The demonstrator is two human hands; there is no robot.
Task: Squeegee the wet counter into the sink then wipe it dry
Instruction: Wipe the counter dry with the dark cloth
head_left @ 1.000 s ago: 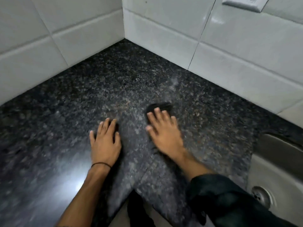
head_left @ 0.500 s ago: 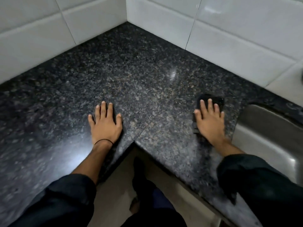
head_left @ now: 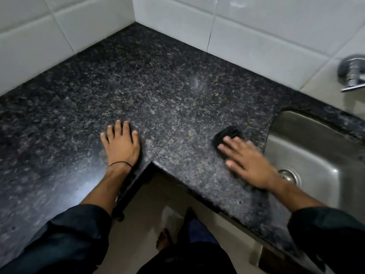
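The right hand (head_left: 248, 161) lies flat, fingers straight and slightly spread, pressing a black cloth (head_left: 227, 134) onto the speckled granite counter (head_left: 158, 86) just beside the steel sink (head_left: 316, 147) — the cloth's end shows past the fingertips. The left hand (head_left: 120, 143) rests palm-down near the counter's inner corner, fingers straight, holding nothing — a chrome tap (head_left: 351, 74) juts above the sink
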